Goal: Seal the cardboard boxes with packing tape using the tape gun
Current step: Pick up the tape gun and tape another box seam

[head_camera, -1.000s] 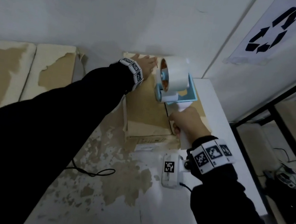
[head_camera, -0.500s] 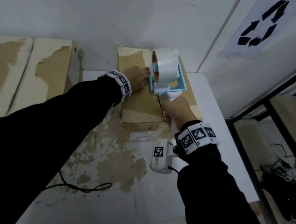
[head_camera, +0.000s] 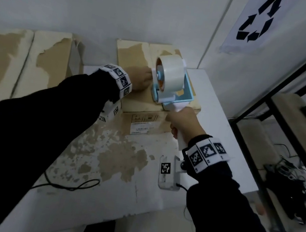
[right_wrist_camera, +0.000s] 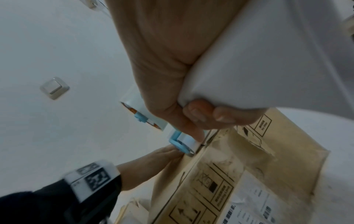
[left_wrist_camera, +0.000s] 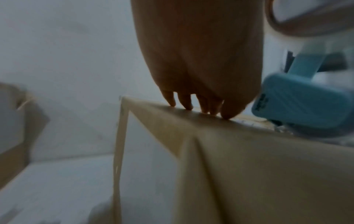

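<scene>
A brown cardboard box (head_camera: 140, 103) stands on the white table against the wall. On its top sits the tape gun (head_camera: 170, 80), a blue frame with a white tape roll, close to the box's near edge over the centre seam. My right hand (head_camera: 184, 121) grips the gun's white handle (right_wrist_camera: 249, 60), fingers (right_wrist_camera: 203, 113) curled round it. My left hand (head_camera: 141, 78) lies on the box top just left of the gun. Its fingertips (left_wrist_camera: 188, 106) press on the cardboard (left_wrist_camera: 249, 166), beside the gun's blue frame (left_wrist_camera: 298, 103). The tape on the seam is hidden by the gun.
Another torn cardboard box (head_camera: 36, 61) stands at the left against the wall. A black cable (head_camera: 69, 184) lies on the peeling table top (head_camera: 216, 126). A black metal shelf frame (head_camera: 263, 121) stands right of the table, under a recycling sign (head_camera: 257, 24).
The tape gun has come back along the box top toward the near edge. My left hand has slid back from the far edge to beside the gun.
</scene>
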